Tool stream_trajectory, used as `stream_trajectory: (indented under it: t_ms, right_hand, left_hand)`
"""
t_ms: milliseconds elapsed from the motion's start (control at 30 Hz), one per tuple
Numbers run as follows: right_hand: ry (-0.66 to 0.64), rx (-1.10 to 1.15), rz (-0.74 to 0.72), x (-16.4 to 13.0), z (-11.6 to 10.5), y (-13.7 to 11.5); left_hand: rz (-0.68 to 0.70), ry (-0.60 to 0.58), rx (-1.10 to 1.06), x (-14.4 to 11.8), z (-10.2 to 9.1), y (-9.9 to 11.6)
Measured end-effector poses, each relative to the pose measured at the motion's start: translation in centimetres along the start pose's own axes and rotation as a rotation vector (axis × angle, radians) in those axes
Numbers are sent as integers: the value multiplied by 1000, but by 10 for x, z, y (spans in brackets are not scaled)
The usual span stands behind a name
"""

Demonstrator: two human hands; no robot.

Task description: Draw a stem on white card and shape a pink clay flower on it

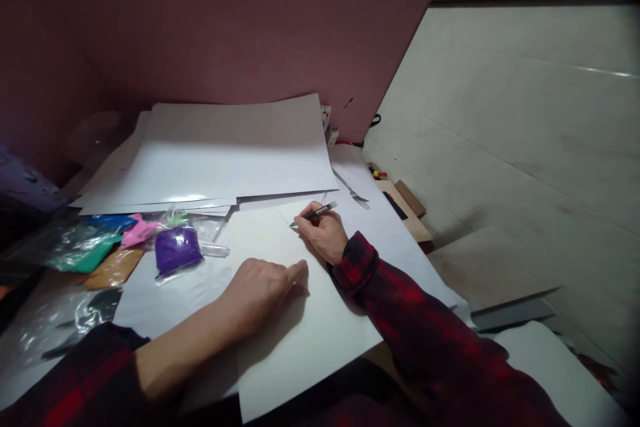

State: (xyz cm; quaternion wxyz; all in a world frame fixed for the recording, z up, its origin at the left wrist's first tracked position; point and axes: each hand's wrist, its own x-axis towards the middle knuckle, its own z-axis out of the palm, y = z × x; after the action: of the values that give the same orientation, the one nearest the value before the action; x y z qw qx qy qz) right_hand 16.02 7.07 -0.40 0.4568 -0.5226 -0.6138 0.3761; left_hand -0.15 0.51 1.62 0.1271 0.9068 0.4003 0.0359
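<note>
My right hand [323, 235] grips a dark pen-like tool [316, 213] with its tip resting on a large white sheet [300, 340] that lies in front of me. A faint line shows on the sheet by the tip. My left hand [260, 290] lies flat on the same sheet, fingers together, pressing it down. Both sleeves are red and black plaid.
A stack of big white sheets [225, 153] lies behind the work sheet. Small bags of coloured powder, purple [176, 248], pink, blue and green, sit at the left. A metal fork [354, 192] lies at the right, with cardboard boxes [407, 210] beyond. A maroon wall [225, 20] stands behind.
</note>
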Motion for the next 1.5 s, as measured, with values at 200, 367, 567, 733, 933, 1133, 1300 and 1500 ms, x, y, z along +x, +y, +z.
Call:
stream_trajectory:
  t_ms: [200,367,567,733,933,1133,1300,1500]
  right_hand:
    - [-3,2,-1,-5,-3,-1]
    - [7,-11,5,-9,-4,-1]
    - [5,-15,3,-14,-6,-3]
    - [3,-12,9,-18,-8,-2]
    - [-3,-18,-2,-24,-11,-1]
    - [-4,-22,2,-29,-13,-3]
    - [-1,-36,19,-35,-15,-6]
    - [-6,-54,18,-43,-19,-10]
  left_hand:
    - [-22,-40,-7,0,-3,1]
    - [-21,-43,3,0,-2,1]
    - [-13,-21,17,1,0,0]
    - [-3,-8,26,0,1,-1]
    - [-2,8,37,0,3,-1]
    - [32,55,30,0,6,-4]
    - [18,36,9,-1,4,-4]
    - [-106,98,-172,0,1,-5]
